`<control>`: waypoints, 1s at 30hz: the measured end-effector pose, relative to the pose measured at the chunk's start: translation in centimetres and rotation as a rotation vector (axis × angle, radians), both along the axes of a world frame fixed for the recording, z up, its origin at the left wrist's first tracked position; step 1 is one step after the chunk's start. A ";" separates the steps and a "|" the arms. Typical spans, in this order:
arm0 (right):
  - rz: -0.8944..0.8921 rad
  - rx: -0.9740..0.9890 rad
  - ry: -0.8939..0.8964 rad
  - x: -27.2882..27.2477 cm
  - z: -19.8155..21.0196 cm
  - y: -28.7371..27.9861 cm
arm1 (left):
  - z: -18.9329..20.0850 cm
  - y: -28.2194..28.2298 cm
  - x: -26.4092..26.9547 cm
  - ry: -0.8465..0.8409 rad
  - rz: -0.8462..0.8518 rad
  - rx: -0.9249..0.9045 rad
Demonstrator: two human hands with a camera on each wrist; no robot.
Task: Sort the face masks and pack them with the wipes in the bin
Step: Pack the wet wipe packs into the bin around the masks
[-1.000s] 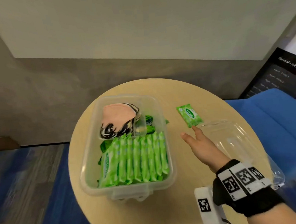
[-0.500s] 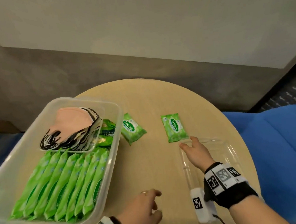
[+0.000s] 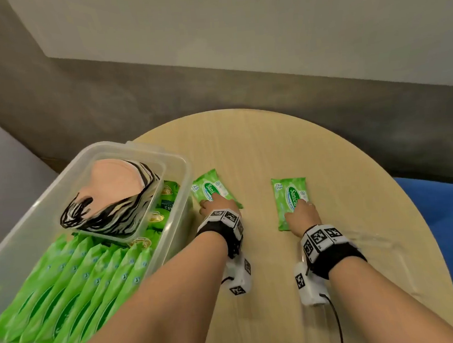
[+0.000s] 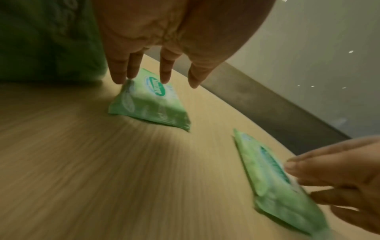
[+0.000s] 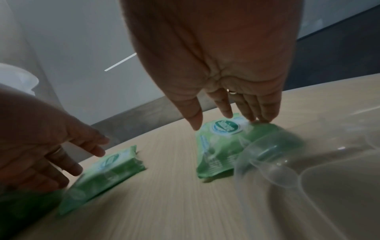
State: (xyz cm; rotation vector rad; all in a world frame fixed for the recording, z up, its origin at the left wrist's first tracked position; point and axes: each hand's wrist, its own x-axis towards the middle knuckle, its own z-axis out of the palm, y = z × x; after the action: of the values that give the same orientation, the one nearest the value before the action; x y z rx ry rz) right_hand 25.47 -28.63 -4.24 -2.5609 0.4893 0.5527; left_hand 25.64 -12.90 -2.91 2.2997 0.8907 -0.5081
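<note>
A round, light wood table (image 3: 285,145) is filling the middle of the head view. At lower left, a clear plastic bin (image 3: 47,200) is holding a row of green wipe packs (image 3: 76,294) standing on edge. Behind them sits a smaller clear tray (image 3: 152,203) of face masks (image 3: 114,192), peach on top with black-and-white striped ones beneath. Just right of the bin, the left hand (image 3: 217,206) is reaching with straight, spread fingers onto a loose wipe pack (image 3: 207,186) lying flat on the table, its fingertips touching the pack's top without curling round it. Near the centre, the right hand (image 3: 302,214) is likewise resting straight fingers on a second wipe pack (image 3: 288,193). A clear lid (image 3: 382,262) is lying on the table at lower right, just beside this pack.
</note>
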 end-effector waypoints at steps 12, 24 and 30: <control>-0.141 -0.097 -0.089 3.1 -1.5 -0.2 | -3.3 0.3 2.5 0.044 -0.003 0.047; -0.047 0.057 -0.300 0.7 1.6 3.2 | -1.9 -0.4 -0.4 0.119 -0.009 -0.059; -0.267 0.330 -0.473 -2.2 5.9 2.6 | 2.3 -1.9 -3.6 0.045 0.021 -0.280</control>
State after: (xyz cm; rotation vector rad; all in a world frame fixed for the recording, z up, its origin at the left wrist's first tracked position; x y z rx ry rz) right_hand 23.31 -26.00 1.69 -2.1623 0.5067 -0.0690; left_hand 22.04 -14.78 -0.56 2.0304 0.8092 -0.6356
